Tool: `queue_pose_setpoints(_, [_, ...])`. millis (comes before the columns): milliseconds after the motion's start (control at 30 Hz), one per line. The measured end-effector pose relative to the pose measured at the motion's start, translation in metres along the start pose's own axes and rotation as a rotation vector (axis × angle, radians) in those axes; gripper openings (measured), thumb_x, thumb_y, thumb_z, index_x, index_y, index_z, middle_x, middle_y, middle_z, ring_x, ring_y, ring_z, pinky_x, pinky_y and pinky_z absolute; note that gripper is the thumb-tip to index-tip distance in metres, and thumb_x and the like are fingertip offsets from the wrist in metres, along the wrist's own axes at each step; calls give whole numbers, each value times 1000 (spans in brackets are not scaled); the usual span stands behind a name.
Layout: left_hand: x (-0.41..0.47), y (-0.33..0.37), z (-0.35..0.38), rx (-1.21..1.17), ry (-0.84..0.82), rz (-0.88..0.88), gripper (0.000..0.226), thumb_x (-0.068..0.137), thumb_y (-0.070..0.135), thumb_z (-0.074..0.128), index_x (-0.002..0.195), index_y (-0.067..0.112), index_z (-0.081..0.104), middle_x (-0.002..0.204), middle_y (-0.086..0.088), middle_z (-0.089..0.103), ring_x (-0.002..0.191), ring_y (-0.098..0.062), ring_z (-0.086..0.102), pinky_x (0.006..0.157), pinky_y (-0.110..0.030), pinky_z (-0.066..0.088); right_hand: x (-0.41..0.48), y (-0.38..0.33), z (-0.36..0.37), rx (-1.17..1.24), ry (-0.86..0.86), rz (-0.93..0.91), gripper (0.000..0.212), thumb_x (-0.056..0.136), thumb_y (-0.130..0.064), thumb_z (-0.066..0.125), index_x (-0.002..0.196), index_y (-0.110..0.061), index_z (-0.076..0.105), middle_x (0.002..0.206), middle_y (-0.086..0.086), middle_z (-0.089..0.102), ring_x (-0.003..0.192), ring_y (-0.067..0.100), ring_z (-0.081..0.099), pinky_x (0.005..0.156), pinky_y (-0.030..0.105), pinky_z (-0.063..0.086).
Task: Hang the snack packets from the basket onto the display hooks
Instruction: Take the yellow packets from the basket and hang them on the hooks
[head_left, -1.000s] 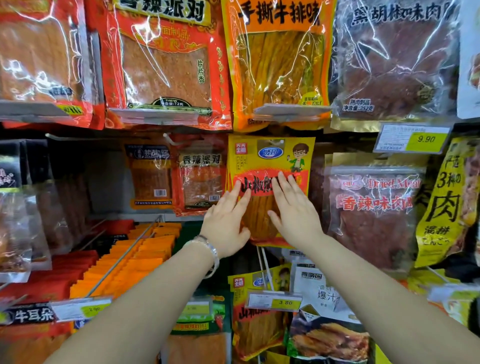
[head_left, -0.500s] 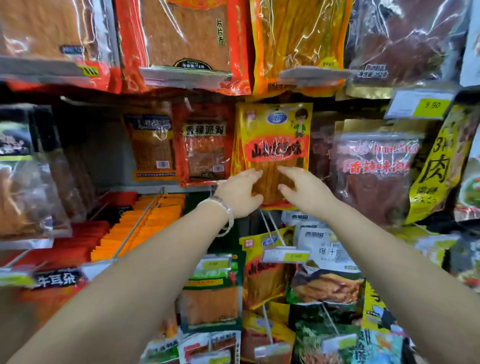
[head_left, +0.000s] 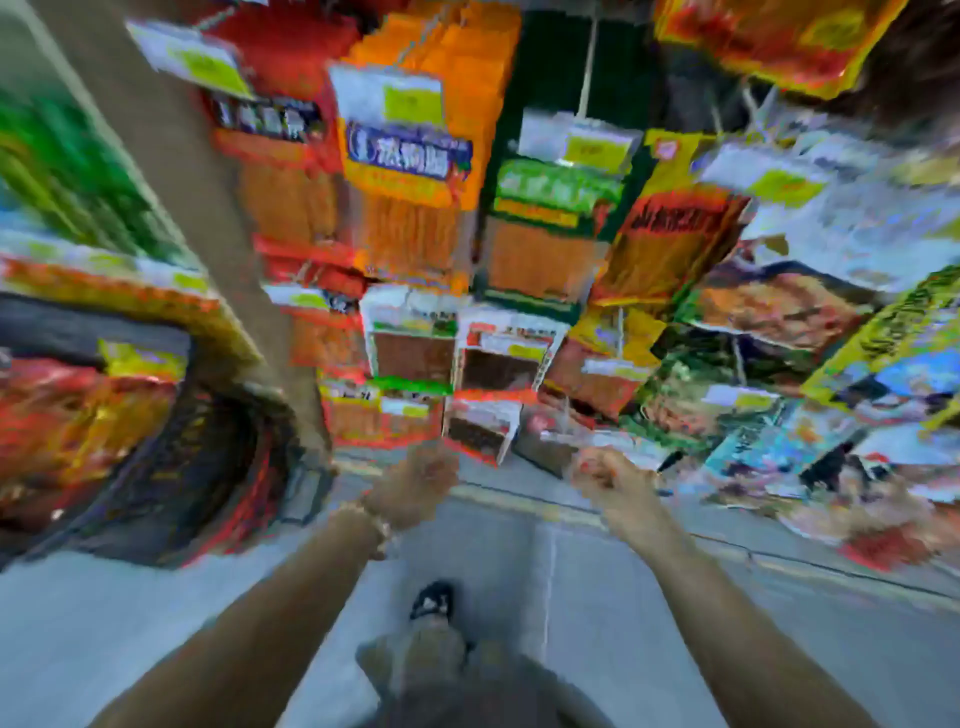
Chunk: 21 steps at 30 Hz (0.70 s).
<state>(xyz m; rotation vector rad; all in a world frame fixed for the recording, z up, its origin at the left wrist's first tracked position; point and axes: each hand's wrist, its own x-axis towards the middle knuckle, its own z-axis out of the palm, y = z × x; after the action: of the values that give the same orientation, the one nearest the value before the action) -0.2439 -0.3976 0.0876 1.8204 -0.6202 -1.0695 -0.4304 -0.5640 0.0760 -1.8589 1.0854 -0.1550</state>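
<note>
The frame is heavily blurred and the view tilts down toward the floor. My left hand (head_left: 415, 483), a bracelet on its wrist, and my right hand (head_left: 608, 478) hang low in front of the bottom rows of hanging packets. Both look loosely curled and I see nothing in either. At the left stands a dark mesh basket (head_left: 218, 426) with red and yellow snack packets (head_left: 78, 415) inside. A yellow packet with a red band (head_left: 670, 244) hangs on the display hooks above my right hand.
Rows of orange, green and red packets (head_left: 410, 171) with price tags fill the rack ahead. A grey upright post (head_left: 171, 156) separates the rack from the shelves on the left. Grey floor (head_left: 545, 571), my leg and dark shoe (head_left: 434, 600) lie below.
Both hands have come off the yellow packet on the upper hook and dropped low. The view has swung down, bringing the basket and floor into sight.
</note>
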Motion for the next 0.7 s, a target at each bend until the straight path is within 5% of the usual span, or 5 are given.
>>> queue_pose_setpoints(100, [-57, -91, 13, -92, 82, -393, 14, 92, 14, 54, 80, 20, 50, 81, -2, 55, 68, -9, 51, 60, -17, 41, -27, 52, 56, -24, -255, 279, 23, 90, -2, 58, 112, -5, 56, 95, 14, 57, 71, 16, 52, 62, 22, 41])
queue_pose_setpoints(267, [-164, -188, 27, -195, 260, -729, 16, 91, 3, 53, 79, 5, 63, 86, -14, 61, 78, -25, 55, 74, -32, 46, -83, 92, 119, -124, -602, 477, 23, 89, -4, 53, 70, -18, 51, 67, 7, 47, 52, 15, 43, 49, 22, 34])
queue_pose_setpoints(400, [-207, -225, 3, -237, 434, -797, 19, 89, 12, 54, 103, 10, 67, 91, -7, 66, 87, -22, 59, 87, -31, 47, -95, 69, 152, -370, -809, 389, 32, 83, -3, 49, 55, -17, 44, 57, 8, 39, 53, 17, 38, 59, 30, 31])
queue_pose_setpoints(533, [-224, -255, -31, -401, 500, -827, 18, 91, 8, 51, 80, 11, 64, 81, -10, 64, 80, -26, 59, 77, -36, 49, -78, 21, 196, -404, -867, 412, 16, 90, -1, 44, 76, -10, 44, 66, 7, 39, 53, 14, 36, 47, 21, 31])
queue_pose_setpoints(700, [-239, -281, -107, -493, 531, -837, 18, 91, 13, 56, 74, 16, 60, 81, -10, 64, 79, -25, 60, 67, -31, 51, -52, -47, 274, -485, -852, 349, 9, 94, -8, 43, 86, -11, 47, 73, 4, 48, 60, 14, 45, 56, 22, 33])
